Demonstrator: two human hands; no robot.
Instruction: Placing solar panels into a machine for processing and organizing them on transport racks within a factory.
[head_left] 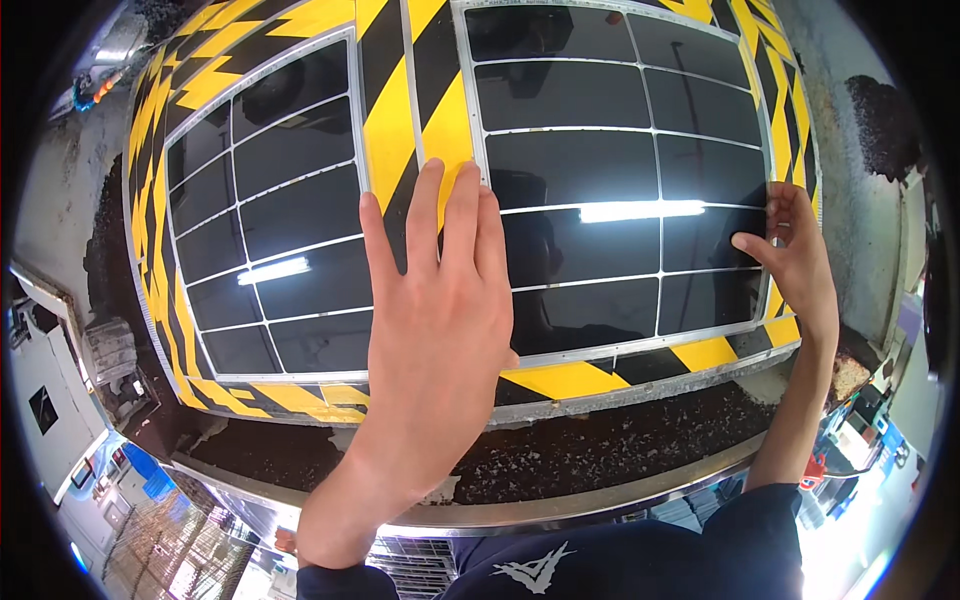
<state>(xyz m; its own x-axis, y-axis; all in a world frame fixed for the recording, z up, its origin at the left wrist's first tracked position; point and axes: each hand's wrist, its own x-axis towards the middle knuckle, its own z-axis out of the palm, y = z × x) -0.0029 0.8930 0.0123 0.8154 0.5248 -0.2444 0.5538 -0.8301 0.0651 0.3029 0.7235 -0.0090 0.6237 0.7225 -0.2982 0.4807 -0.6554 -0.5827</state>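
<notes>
Two glossy black panels lie on a surface striped in yellow and black, each divided by thin pale lines into rectangles. My left hand (440, 290) rests flat on the striped strip between them, fingers stretched forward. Its fingers run along the left edge of the right panel (575, 165), and the thumb tip shows near that panel's near left corner. At the right edge of the same panel is my right hand (795, 245), with its thumb over the black surface and bent fingers at the frame. The left panel (290, 185) lies beside my left hand.
A dark, speckled ledge (590, 455) runs between the striped platform (570, 380) and my body. Bright lamp reflections cross both panels. To the left is a pale machine housing (55, 370); a dark rough patch (885, 120) marks the surface at far right.
</notes>
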